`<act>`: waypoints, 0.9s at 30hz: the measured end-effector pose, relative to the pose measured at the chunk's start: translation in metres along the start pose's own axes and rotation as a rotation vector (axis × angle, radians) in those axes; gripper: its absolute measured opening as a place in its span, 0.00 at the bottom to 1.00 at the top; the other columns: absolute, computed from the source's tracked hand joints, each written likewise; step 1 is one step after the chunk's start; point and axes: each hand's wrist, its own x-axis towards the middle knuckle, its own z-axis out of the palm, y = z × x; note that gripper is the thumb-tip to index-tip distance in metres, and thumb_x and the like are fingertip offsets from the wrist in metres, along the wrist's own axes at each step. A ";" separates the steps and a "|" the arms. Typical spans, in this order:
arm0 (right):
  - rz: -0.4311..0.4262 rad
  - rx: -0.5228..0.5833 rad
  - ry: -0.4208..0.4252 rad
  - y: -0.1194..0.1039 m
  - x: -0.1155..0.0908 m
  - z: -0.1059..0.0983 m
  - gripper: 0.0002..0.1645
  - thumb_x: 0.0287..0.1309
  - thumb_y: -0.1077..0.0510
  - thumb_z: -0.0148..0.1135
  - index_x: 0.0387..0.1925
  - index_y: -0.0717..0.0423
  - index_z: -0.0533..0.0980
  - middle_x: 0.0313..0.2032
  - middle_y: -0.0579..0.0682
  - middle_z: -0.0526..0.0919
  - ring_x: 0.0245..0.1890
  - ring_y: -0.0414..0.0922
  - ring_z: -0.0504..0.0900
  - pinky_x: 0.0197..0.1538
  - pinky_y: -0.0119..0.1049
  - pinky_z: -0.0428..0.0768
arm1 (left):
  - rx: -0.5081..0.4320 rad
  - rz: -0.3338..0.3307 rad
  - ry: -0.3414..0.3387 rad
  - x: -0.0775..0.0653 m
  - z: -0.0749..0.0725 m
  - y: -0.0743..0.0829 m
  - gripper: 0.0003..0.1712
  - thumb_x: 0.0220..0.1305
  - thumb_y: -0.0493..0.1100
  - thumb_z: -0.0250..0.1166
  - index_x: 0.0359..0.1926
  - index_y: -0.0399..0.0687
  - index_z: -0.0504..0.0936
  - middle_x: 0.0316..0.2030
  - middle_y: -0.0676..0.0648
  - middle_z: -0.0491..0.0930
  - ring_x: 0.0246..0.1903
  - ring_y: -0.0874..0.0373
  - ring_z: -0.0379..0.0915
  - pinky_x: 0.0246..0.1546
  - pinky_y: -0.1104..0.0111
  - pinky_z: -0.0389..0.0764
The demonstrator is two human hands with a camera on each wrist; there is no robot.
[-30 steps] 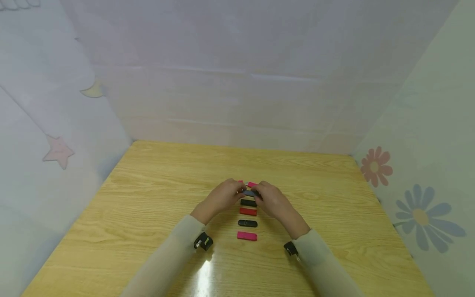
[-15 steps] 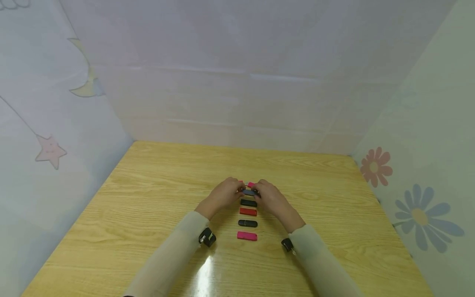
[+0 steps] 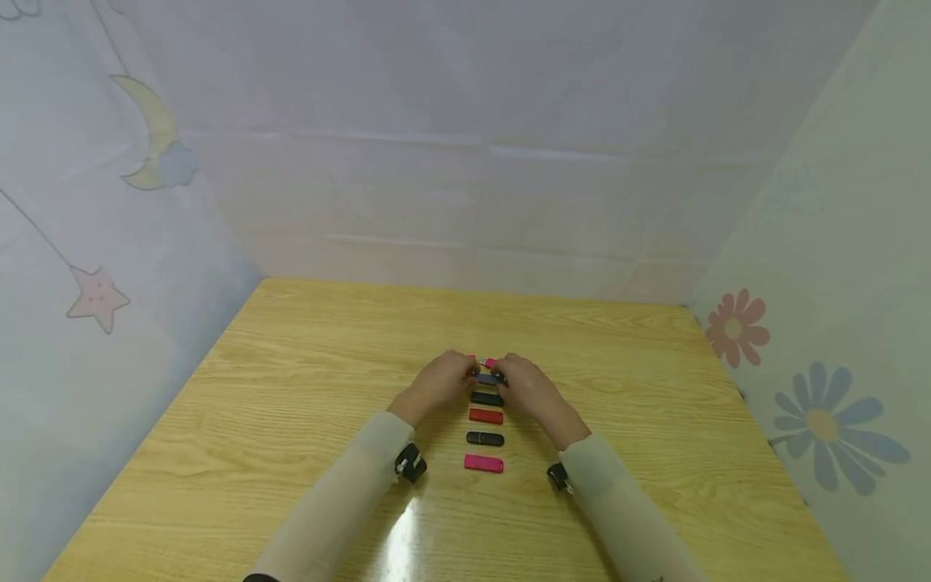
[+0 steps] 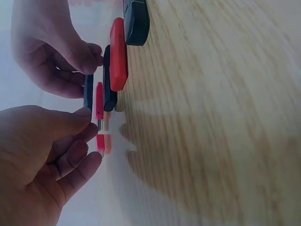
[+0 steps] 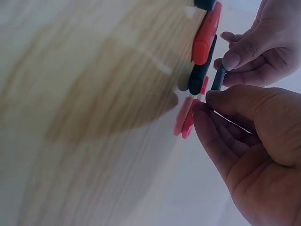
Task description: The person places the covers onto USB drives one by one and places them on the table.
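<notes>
Both hands meet over the far end of a column of USB sticks. Between them a slim blue-grey USB stick (image 3: 488, 378) is held just above the table. My left hand (image 3: 440, 380) pinches one end of it between thumb and fingers; my right hand (image 3: 533, 394) pinches the other end. In the left wrist view the stick (image 4: 89, 89) spans the gap between the two thumbs. Just beyond lies a pink USB stick (image 3: 490, 363) with its metal plug bare, and its separate pink cap (image 4: 100, 142) lies in line with the plug.
Nearer to me, spaced in a column, lie a black stick (image 3: 487, 399), a red stick (image 3: 486, 415), another black stick (image 3: 485, 439) and a bright pink stick (image 3: 483, 464). The wooden table (image 3: 291, 388) backs onto printed cloth walls (image 3: 407, 194).
Both forearms have drawn slightly inward, toward each other. The hands keep their pinch on the blue-grey stick in nearly the same place, and the head view has shifted a little.
</notes>
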 end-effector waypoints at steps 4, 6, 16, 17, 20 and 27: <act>0.001 0.004 -0.004 0.003 0.003 0.003 0.11 0.63 0.63 0.68 0.48 0.59 0.82 0.40 0.52 0.81 0.38 0.47 0.78 0.46 0.43 0.80 | -0.007 -0.008 -0.004 0.001 0.001 0.001 0.10 0.72 0.42 0.64 0.50 0.44 0.85 0.44 0.48 0.86 0.46 0.54 0.79 0.51 0.63 0.80; 0.003 0.006 -0.007 0.004 0.005 0.004 0.11 0.63 0.63 0.67 0.47 0.59 0.82 0.40 0.52 0.81 0.38 0.47 0.78 0.46 0.43 0.80 | -0.007 -0.013 -0.008 0.002 0.002 0.001 0.11 0.72 0.42 0.64 0.51 0.44 0.85 0.44 0.48 0.86 0.47 0.54 0.79 0.51 0.63 0.80; -0.015 -0.018 -0.017 0.008 0.008 0.007 0.10 0.63 0.64 0.67 0.46 0.59 0.82 0.39 0.53 0.80 0.37 0.47 0.77 0.45 0.43 0.80 | 0.029 -0.025 -0.026 0.008 0.008 -0.001 0.08 0.72 0.44 0.64 0.44 0.47 0.87 0.36 0.53 0.84 0.37 0.59 0.76 0.41 0.65 0.79; -0.014 -0.021 -0.020 0.007 0.009 0.007 0.09 0.63 0.64 0.67 0.46 0.59 0.82 0.39 0.53 0.79 0.36 0.47 0.77 0.44 0.43 0.80 | 0.033 -0.026 -0.026 0.008 0.008 0.000 0.08 0.72 0.44 0.64 0.44 0.47 0.87 0.36 0.52 0.84 0.37 0.59 0.76 0.41 0.65 0.79; -0.003 -0.026 -0.030 0.007 0.010 0.007 0.09 0.64 0.64 0.66 0.45 0.58 0.82 0.39 0.52 0.78 0.36 0.45 0.76 0.44 0.41 0.80 | 0.044 -0.026 -0.026 0.007 0.008 0.001 0.09 0.72 0.45 0.64 0.44 0.47 0.87 0.36 0.52 0.84 0.38 0.58 0.76 0.41 0.65 0.79; 0.010 -0.033 -0.042 0.006 0.010 0.007 0.08 0.64 0.64 0.66 0.45 0.58 0.82 0.39 0.51 0.78 0.35 0.45 0.76 0.42 0.40 0.79 | 0.057 -0.026 -0.035 0.006 0.006 0.003 0.09 0.72 0.45 0.64 0.45 0.46 0.87 0.37 0.51 0.84 0.40 0.57 0.76 0.42 0.65 0.79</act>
